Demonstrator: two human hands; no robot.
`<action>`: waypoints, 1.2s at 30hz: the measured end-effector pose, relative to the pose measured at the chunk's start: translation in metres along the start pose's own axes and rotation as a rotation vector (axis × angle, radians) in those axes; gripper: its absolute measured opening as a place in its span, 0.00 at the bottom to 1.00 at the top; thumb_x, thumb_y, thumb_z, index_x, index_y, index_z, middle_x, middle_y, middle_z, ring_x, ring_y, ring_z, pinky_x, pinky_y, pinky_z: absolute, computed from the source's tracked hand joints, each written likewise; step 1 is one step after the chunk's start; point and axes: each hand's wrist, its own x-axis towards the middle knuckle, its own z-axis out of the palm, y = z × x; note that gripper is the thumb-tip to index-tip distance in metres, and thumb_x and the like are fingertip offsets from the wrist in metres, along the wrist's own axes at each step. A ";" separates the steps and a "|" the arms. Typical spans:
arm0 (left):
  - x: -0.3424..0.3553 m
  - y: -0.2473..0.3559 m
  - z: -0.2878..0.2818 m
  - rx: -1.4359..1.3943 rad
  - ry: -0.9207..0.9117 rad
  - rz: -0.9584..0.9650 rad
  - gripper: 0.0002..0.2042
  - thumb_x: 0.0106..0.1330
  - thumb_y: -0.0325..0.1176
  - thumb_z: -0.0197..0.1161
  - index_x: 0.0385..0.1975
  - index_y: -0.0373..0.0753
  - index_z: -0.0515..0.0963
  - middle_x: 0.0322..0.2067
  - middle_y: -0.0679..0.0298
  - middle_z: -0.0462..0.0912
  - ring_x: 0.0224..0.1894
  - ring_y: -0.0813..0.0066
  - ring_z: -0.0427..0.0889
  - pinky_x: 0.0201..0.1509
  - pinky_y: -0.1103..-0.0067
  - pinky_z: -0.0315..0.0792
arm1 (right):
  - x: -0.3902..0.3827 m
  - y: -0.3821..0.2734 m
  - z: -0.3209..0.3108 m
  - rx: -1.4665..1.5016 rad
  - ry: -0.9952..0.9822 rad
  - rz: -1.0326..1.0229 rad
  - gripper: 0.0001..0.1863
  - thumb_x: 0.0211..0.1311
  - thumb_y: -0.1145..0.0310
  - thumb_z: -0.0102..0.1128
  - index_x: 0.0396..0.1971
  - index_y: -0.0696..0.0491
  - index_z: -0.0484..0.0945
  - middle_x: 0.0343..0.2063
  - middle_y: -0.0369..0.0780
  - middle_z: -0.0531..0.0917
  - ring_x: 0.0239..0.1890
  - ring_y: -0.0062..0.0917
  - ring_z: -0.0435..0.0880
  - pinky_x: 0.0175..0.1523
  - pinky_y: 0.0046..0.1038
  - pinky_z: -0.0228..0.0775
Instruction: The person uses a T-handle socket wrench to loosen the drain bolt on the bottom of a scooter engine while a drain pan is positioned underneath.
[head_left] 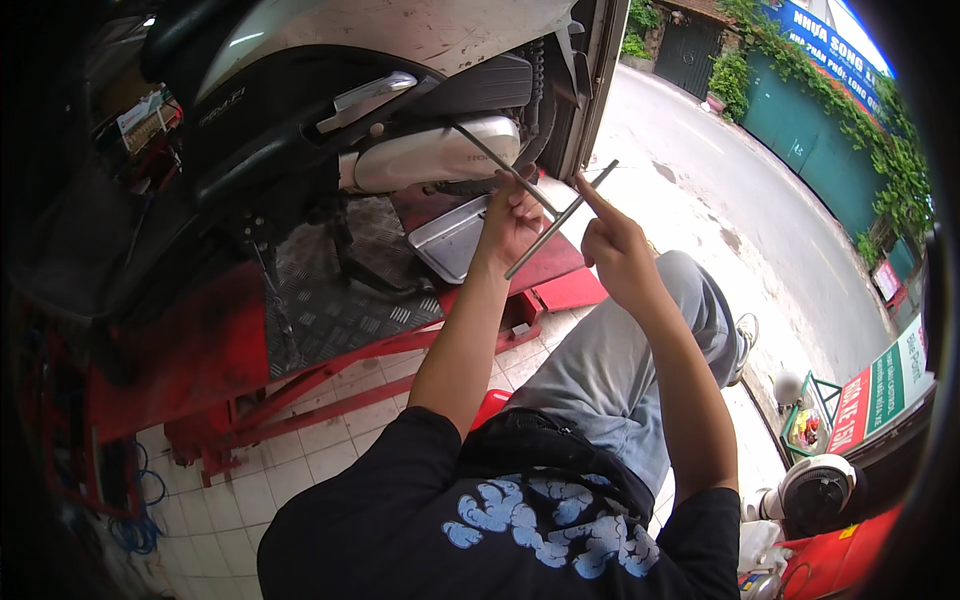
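Observation:
A metal T-handle wrench point(577, 208) slants across the middle, its long shaft reaching up and left to the scooter point(310, 120). The shaft's far end meets the scooter's side just above the silver engine cover point(440, 155); the fastener there is too small to make out. My left hand point(513, 218) is curled round the shaft a little below the crossbar's far side, steadying it. With its index finger stretched out against the crossbar, my right hand point(617, 250) has its other fingers bent and grips nothing. Under the engine, a silver metal tray point(455, 240) lies beside my left wrist.
The scooter stands on a red lift platform point(180, 330) with a chequered metal plate point(350, 290). My bent leg point(600, 350) is close below my hands. A doorway on the right gives onto a street point(740, 180). A white fan point(815, 490) and red equipment stand lower right.

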 end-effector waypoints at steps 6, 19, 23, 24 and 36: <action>-0.004 0.002 -0.001 0.058 0.059 0.050 0.19 0.67 0.43 0.62 0.50 0.34 0.77 0.17 0.76 0.63 0.19 0.89 0.61 0.24 0.91 0.61 | -0.016 -0.007 0.012 0.213 -0.327 -0.023 0.36 0.52 0.80 0.48 0.67 0.57 0.63 0.18 0.40 0.75 0.22 0.26 0.75 0.34 0.27 0.70; -0.001 0.005 0.005 0.033 -0.015 0.036 0.17 0.70 0.41 0.59 0.49 0.34 0.78 0.18 0.76 0.64 0.19 0.89 0.64 0.24 0.89 0.61 | -0.008 -0.012 0.005 0.201 -0.160 -0.124 0.36 0.52 0.78 0.49 0.67 0.54 0.65 0.18 0.38 0.72 0.19 0.19 0.71 0.31 0.23 0.67; -0.003 0.003 -0.001 -0.013 0.078 0.008 0.18 0.70 0.43 0.58 0.49 0.34 0.77 0.17 0.76 0.63 0.19 0.89 0.63 0.23 0.89 0.60 | -0.003 0.019 0.021 -0.371 -0.104 0.110 0.36 0.50 0.77 0.49 0.66 0.60 0.63 0.15 0.43 0.73 0.20 0.24 0.73 0.31 0.29 0.68; -0.004 0.004 -0.003 -0.021 -0.014 0.003 0.18 0.74 0.40 0.51 0.55 0.34 0.73 0.18 0.76 0.63 0.21 0.89 0.65 0.27 0.89 0.67 | -0.007 0.012 0.021 -0.288 -0.270 0.030 0.35 0.50 0.75 0.51 0.64 0.63 0.64 0.15 0.48 0.72 0.20 0.28 0.74 0.32 0.33 0.69; -0.005 0.024 0.011 0.011 -0.168 0.003 0.17 0.74 0.40 0.53 0.53 0.35 0.75 0.18 0.76 0.66 0.22 0.89 0.67 0.28 0.92 0.68 | -0.006 -0.001 0.032 -0.652 0.505 -0.383 0.37 0.56 0.68 0.60 0.68 0.41 0.63 0.47 0.34 0.78 0.50 0.29 0.76 0.57 0.34 0.63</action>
